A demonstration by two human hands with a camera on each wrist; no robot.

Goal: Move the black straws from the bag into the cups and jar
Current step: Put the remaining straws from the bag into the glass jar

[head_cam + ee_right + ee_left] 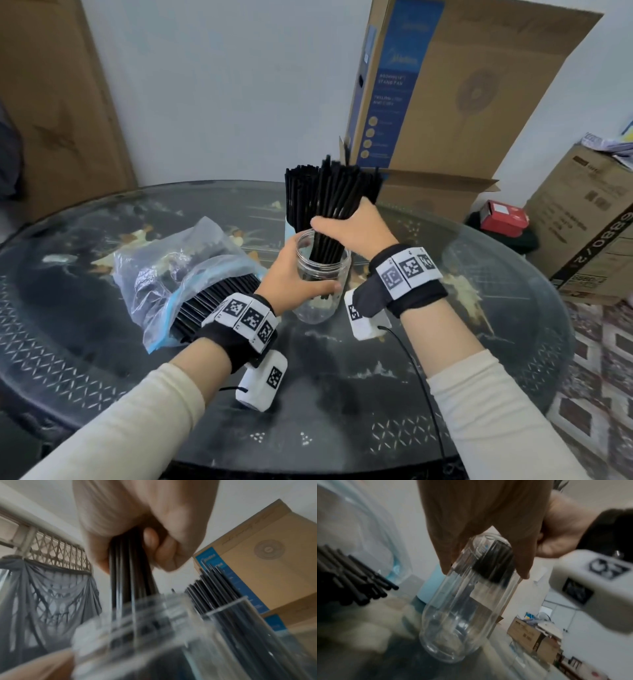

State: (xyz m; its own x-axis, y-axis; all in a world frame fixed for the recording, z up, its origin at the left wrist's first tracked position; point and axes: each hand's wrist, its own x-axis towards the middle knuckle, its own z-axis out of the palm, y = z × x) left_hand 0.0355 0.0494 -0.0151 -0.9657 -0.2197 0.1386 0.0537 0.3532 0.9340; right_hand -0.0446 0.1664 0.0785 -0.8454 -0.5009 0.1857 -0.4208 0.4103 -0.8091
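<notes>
Fingers point(317, 286) of the left hand point(291, 274) curl round the clear plastic jar point(322, 301) standing on the glass tabletop point(376, 394). Right hand point(349, 228) clenches a bundle of black straws point(337, 202), lower ends just inside the jar's mouth. More straws point(205, 305) lie in the zip bag point(164, 274) to the left, and others fill a cup point(243, 626) behind the jar.

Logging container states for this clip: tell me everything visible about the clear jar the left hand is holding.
The clear jar is a see-through, plastic-looking container with ribbed walls, a rounded base and a wide open mouth, no lid on. It stands on the dark patterned table. The left hand grips it near the rim. The right hand holds a bundle of black straws whose lower ends are inside the mouth, not yet at the bottom; the lower part looks empty.
</notes>
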